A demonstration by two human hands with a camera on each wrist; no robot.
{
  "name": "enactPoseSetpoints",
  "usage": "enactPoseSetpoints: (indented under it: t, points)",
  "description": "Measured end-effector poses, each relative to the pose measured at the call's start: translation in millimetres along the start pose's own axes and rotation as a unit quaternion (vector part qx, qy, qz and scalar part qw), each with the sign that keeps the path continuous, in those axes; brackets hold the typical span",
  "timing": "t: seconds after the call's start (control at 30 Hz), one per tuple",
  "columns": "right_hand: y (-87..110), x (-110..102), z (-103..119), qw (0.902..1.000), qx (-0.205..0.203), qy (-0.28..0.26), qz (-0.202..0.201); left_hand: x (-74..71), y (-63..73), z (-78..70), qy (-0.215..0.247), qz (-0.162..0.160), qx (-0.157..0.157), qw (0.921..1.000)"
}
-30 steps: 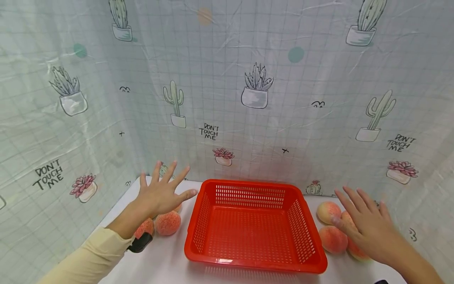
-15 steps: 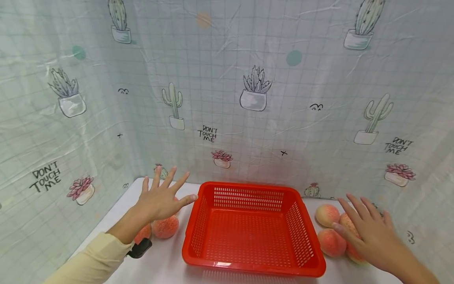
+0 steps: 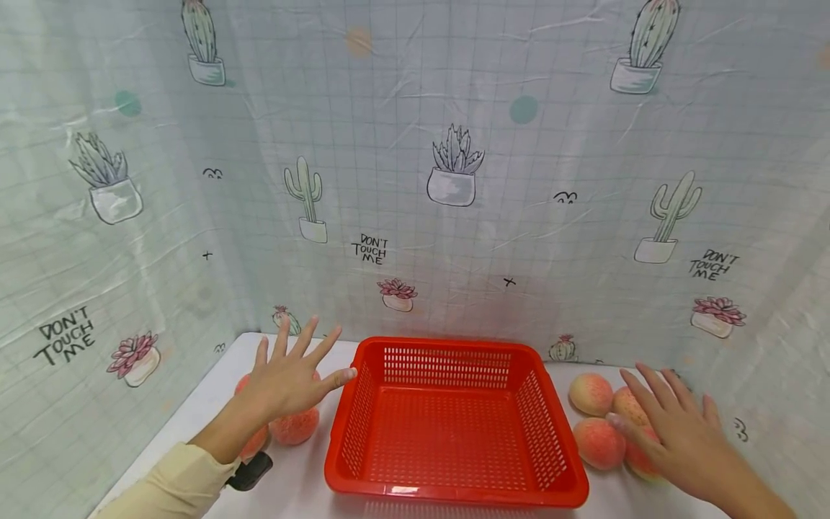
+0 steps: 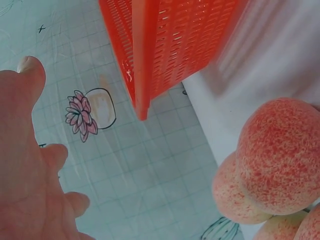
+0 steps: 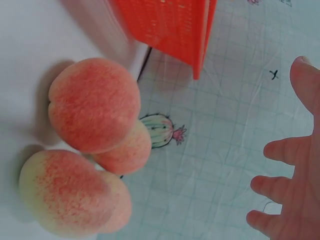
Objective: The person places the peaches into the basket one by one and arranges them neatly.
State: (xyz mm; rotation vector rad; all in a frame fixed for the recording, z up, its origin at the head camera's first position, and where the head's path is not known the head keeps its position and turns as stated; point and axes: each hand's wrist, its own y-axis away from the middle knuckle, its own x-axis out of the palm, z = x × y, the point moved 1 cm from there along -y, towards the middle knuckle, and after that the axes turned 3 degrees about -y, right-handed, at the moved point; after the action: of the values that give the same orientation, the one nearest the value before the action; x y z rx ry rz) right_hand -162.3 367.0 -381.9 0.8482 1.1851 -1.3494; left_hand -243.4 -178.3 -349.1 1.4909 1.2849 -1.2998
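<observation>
My left hand [image 3: 285, 386] hovers with spread fingers above a group of peaches [image 3: 295, 427] on the left of the table, partly hiding them. Over on the right, my right hand [image 3: 681, 436] is likewise spread in the air above several more peaches [image 3: 599, 443]. Neither hand holds anything. Between them stands a red plastic basket [image 3: 454, 494] with slotted walls and a bare bottom. The left wrist view shows the peaches [image 4: 282, 155] apart from the palm; in the right wrist view, peaches [image 5: 95, 105] also lie clear of the fingers.
A white tabletop [image 3: 292, 490] carries everything. Behind and to the left hangs a pale gridded curtain [image 3: 402, 108] printed with cacti, close to the basket's far side. A black wrist device [image 3: 249, 472] sits at my left wrist.
The view has shifted slightly, so basket and peaches appear a little lower and further left. Both hands stay spread, with the right one a bit lower in view. Nothing was picked up.
</observation>
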Motion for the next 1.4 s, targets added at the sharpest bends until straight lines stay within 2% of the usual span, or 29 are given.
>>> enactPoseSetpoints:
  t: [0.27,0.5,0.8,0.97,1.4]
  points:
    - [7.2,-0.1,-18.0,0.9989,0.031,0.033,0.013,7.9,-5.3,-4.1,-0.001,0.014,-0.005,0.9999]
    - [9.0,2.4,-27.4,0.9974,0.055,0.037,0.030,16.0,-6.8,-2.8,-0.007,0.023,-0.007,0.9997]
    - [13.2,11.9,-39.9,0.9962,0.071,0.032,0.037,25.3,-4.8,-3.2,-0.022,0.009,0.000,0.9997]
    - [15.9,17.4,-47.5,0.9958,0.076,0.032,0.039,29.9,-5.8,-6.2,-0.034,0.012,0.000,0.9994]
    - [18.6,31.7,-57.3,0.9936,0.091,0.023,0.063,38.1,-7.0,-1.1,-0.038,0.005,0.001,0.9993]
